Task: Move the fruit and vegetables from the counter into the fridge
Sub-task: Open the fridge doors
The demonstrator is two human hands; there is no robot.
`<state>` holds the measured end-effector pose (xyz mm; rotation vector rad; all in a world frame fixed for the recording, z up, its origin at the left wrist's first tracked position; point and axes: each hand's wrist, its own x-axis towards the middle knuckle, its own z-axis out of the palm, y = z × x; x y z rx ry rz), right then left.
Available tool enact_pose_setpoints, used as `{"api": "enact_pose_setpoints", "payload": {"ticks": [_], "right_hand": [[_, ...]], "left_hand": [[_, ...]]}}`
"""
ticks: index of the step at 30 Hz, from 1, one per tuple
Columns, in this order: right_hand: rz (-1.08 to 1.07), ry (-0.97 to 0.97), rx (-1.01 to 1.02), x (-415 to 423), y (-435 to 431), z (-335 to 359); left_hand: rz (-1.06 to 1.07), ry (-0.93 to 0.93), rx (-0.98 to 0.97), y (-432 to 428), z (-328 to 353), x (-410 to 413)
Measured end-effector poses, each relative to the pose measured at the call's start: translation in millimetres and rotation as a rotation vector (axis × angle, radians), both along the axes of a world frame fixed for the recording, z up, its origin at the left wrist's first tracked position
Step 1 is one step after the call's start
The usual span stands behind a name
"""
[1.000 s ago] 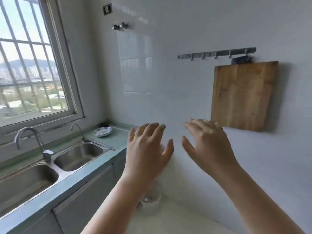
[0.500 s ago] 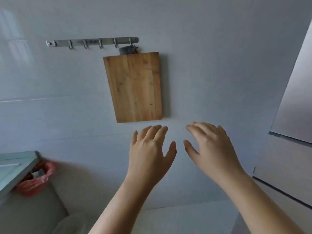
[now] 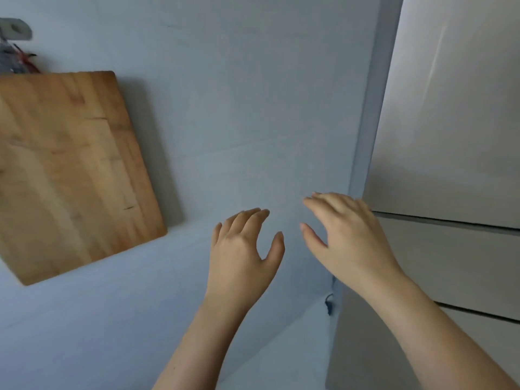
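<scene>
Fridge [image 3: 455,130] stands to the right of both hands, its doors closed (three front panels counted in view, seams running across). Right hand [image 3: 350,237] is the nearer, just beside the fridge's left edge; left hand [image 3: 243,250] hangs beside it, before the wall [image 3: 253,108]. Both hands: fingers apart and relaxed, holding nothing. Fruit and vegetables: none in view, nor the worktop. One cutting board [image 3: 73,170] hangs at left. Judgement: the door falls to the right hand.
</scene>
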<state>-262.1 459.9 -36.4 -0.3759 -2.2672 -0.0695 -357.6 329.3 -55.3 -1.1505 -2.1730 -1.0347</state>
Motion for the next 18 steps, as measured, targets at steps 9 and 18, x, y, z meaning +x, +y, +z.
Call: {"api": "enact_pose_setpoints", "payload": {"ticks": [9,18], "right_hand": [[-0.269,-0.026,0.018,-8.3,88.4,-11.1],[-0.39,0.03,0.041,-8.8,204.1,-6.9]], "left_hand": [[-0.412,-0.38,0.026,116.6,-20.5,-37.9],[-0.649,-0.602,0.083,269.5,-6.1,-54.8]]}}
